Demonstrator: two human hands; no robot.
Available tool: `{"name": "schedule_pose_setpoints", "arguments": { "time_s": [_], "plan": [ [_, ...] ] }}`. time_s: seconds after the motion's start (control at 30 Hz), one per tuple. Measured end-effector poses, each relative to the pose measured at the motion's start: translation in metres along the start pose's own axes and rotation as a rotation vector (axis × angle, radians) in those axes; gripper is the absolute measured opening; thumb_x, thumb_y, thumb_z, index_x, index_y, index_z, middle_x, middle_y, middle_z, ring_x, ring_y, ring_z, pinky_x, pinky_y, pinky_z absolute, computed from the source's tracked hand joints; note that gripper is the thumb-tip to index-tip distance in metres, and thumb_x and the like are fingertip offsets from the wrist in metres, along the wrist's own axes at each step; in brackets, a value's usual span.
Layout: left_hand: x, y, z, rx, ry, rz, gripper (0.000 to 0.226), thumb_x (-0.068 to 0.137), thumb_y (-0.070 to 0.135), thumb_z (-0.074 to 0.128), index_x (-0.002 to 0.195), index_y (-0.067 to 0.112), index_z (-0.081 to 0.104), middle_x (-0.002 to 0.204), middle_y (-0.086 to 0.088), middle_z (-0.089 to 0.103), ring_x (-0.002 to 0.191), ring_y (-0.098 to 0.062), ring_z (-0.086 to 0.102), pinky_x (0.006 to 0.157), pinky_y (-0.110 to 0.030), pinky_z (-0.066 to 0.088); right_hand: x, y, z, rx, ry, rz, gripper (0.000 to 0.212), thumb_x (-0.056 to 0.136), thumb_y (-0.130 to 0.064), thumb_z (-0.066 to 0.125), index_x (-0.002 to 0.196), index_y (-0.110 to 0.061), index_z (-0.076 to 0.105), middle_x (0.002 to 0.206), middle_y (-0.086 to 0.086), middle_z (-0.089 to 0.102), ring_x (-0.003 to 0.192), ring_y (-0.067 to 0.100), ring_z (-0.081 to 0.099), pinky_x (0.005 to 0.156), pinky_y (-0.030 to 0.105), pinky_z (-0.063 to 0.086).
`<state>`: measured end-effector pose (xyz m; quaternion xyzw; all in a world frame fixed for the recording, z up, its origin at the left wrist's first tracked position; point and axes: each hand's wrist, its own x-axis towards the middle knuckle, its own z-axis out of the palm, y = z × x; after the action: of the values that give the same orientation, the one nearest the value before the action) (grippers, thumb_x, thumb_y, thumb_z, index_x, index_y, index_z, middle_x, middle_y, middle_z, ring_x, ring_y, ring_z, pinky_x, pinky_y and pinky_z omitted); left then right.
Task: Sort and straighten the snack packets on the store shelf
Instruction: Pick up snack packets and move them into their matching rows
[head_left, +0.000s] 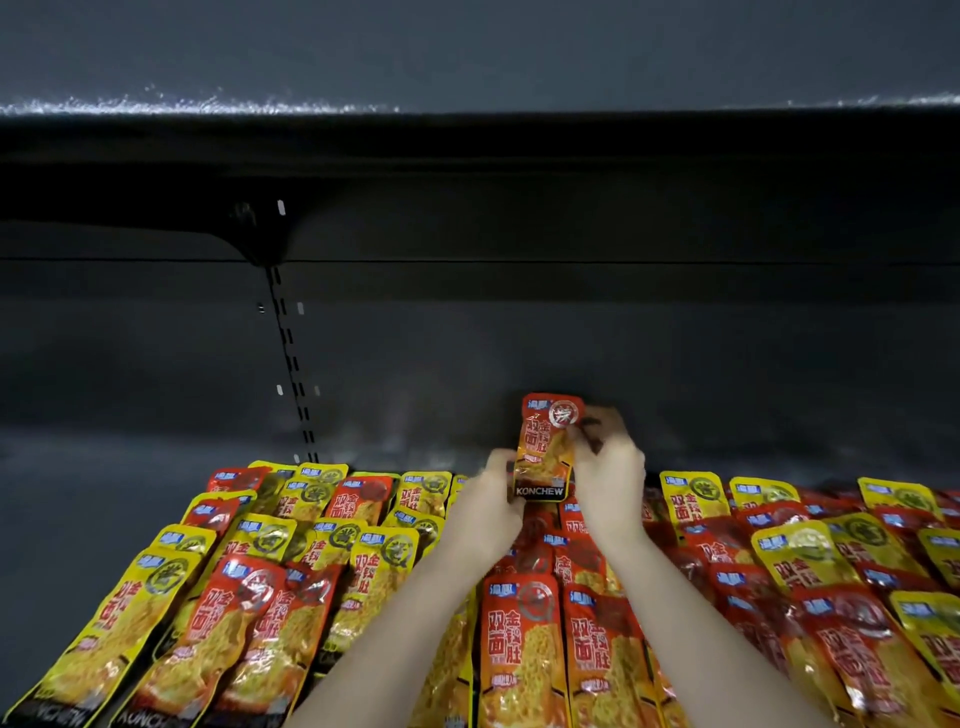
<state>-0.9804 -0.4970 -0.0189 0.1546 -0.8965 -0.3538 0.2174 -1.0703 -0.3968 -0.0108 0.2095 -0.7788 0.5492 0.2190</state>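
Both on it! The left grip (487, 501) pinched the red packet (546, 441) at its lower edge and the right grip (609, 463) clasped its side. It stood upright at the back of the shelf (104, 488), above the red and yellow packets (363, 587).

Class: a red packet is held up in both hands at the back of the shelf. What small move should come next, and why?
Probably lay the red packet down at the back of the red row beneath it. The left hand and right hand hold it upright, label forward, directly above that row; yellow packets lie off to both sides.
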Motion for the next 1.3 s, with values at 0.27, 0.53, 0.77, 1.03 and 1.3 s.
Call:
{"name": "schedule_pose_setpoints", "arguments": {
  "time_s": [0.27, 0.53, 0.77, 1.03, 1.3],
  "plan": [
    [-0.010, -0.018, 0.007, 0.183, 0.038, 0.038, 0.047, 0.090, 0.026, 0.057, 0.132, 0.024, 0.036, 0.119, -0.003, 0.062, 0.116, -0.024, 0.049, 0.095, -0.036, 0.042, 0.000, 0.009, 0.004, 0.064, -0.115, 0.037, 0.014, 0.091, -0.021, 0.060, 0.104, -0.016, 0.060, 0.094, -0.003, 0.067, 0.087, 0.014, 0.064, 0.075, 0.023, 0.049],
    [-0.007, -0.021, 0.009, 0.107, 0.036, -0.025, 0.041, 0.089, 0.026, 0.060, 0.127, 0.025, 0.045, 0.104, 0.000, 0.064, 0.117, -0.019, 0.043, 0.096, -0.035, 0.041, 0.003, 0.010, 0.001, 0.019, -0.165, 0.013, 0.036, 0.093, -0.016, 0.056, 0.127, -0.022, 0.048, 0.098, 0.003, 0.068, 0.088, 0.021, 0.066, 0.080, 0.038, 0.056],
    [-0.009, -0.019, 0.003, 0.116, 0.090, 0.070, 0.039, 0.090, 0.021, 0.059, 0.127, 0.025, 0.048, 0.096, 0.002, 0.062, 0.094, -0.013, 0.053, 0.078, -0.022, 0.043, 0.003, 0.010, 0.006, -0.059, -0.317, 0.005, 0.041, 0.093, -0.011, 0.054, 0.130, -0.028, 0.049, 0.106, 0.003, 0.066, 0.097, 0.018, 0.063, 0.082, 0.027, 0.051],
    [-0.012, -0.019, 0.003, 0.176, 0.094, 0.116, 0.034, 0.090, 0.021, 0.058, 0.123, 0.025, 0.050, 0.098, 0.001, 0.061, 0.100, -0.016, 0.053, 0.086, -0.030, 0.046, -0.001, 0.012, 0.008, -0.255, -0.500, 0.052, 0.030, 0.091, -0.010, 0.054, 0.119, -0.020, 0.058, 0.084, 0.000, 0.066, 0.065, 0.010, 0.060, 0.054, 0.017, 0.046],
    [-0.011, -0.025, 0.008, 0.234, 0.094, 0.139, 0.030, 0.091, 0.026, 0.056, 0.121, 0.028, 0.055, 0.110, 0.006, 0.061, 0.111, -0.014, 0.044, 0.092, -0.025, 0.036, -0.003, 0.015, 0.007, -0.476, -0.561, 0.030, 0.017, 0.091, -0.015, 0.058, 0.107, -0.014, 0.063, 0.103, 0.006, 0.066, 0.091, 0.020, 0.064, 0.075, 0.025, 0.050]
  ]
}}
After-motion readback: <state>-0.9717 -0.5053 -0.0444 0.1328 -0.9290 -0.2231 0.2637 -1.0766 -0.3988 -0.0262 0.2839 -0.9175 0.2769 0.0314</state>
